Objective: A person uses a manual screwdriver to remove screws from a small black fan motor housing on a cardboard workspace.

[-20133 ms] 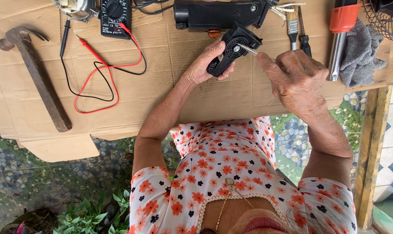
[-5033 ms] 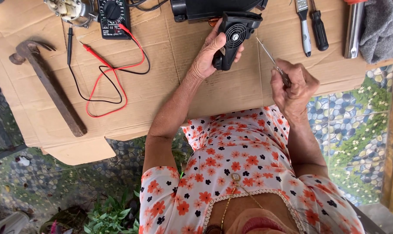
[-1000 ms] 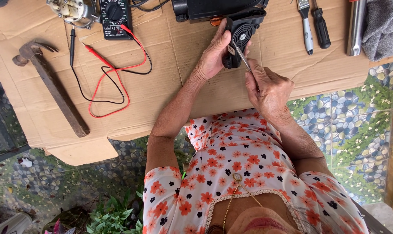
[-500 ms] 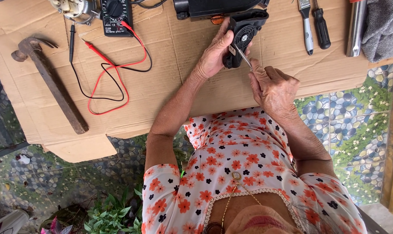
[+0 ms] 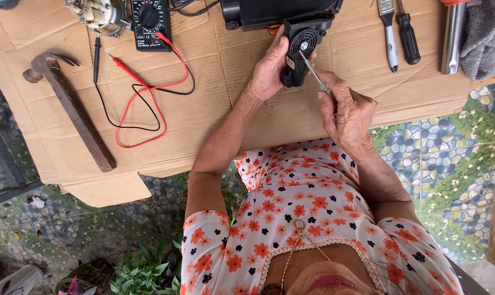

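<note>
**Ana:** While the small black fan housing [image 5: 303, 46] stands on end near the far edge of the cardboard sheet [image 5: 225, 114], which hand has it?

**Ben:** The left hand [image 5: 269, 71] is wrapped around its lower body, thumb and fingers closed on it. Its round grille faces the camera, and its top touches a larger black device [image 5: 280, 11] lying behind it.

**Ana:** And the other hand?

**Ben:** The right hand [image 5: 348, 112] pinches a thin metal screwdriver [image 5: 313, 68] by the handle end. The shaft slants up and left, with the tip at the centre of the grille.

**Ana:** What lies to the right of that?

**Ben:** A silver-handled tool [image 5: 389, 35] and a black-handled screwdriver [image 5: 408, 38] lie side by side, apart from both hands. Further right are a metal tube [image 5: 454, 41] and a grey cloth [image 5: 487, 35].

**Ana:** And to the left?

**Ben:** A black multimeter [image 5: 149, 22] sits at the top edge, its red and black leads [image 5: 149, 93] looping across the cardboard. Just beside it is a metal motor part [image 5: 97, 13]. A rusty hammer [image 5: 70, 109] lies diagonally near the left edge, well apart from the hands.
</note>
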